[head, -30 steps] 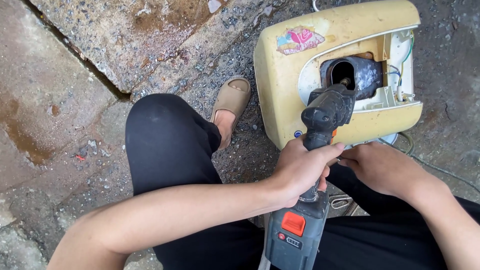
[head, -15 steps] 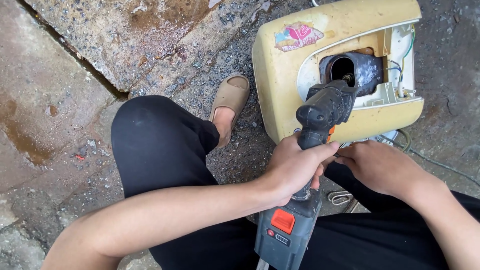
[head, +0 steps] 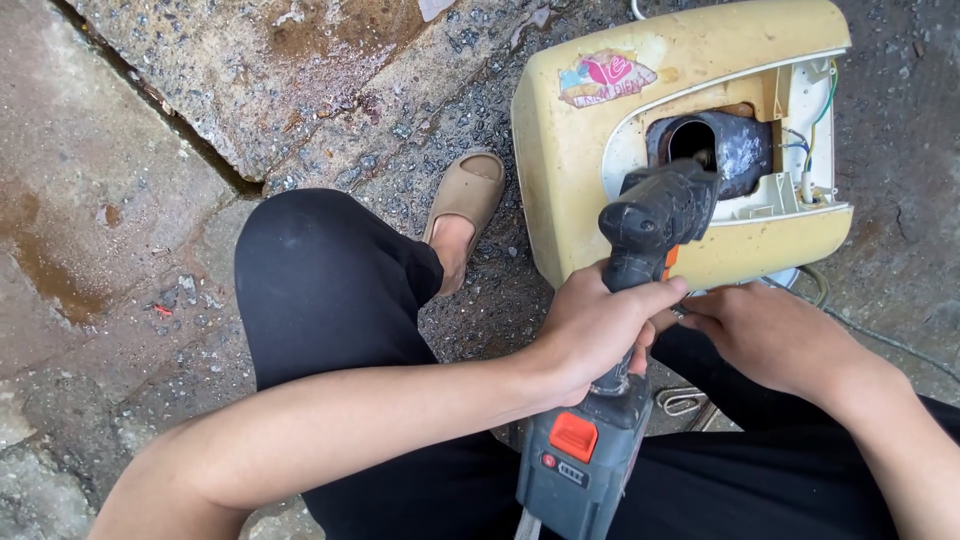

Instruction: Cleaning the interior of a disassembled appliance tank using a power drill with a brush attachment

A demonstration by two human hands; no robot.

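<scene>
While your left hand (head: 590, 335) clamps its fingers around the cordless drill (head: 625, 330) grip, the drill's nose sits beyond them at the yellow casing (head: 580, 150). Your right hand (head: 765, 335) rests just beside; whether its fingers hold anything, I cannot tell.

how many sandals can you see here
1. A tan sandal sits on the wet ground beside the black-trousered knee, left of the yellow casing. A second may be hidden under the legs or the hands at the cordless drill.
</scene>
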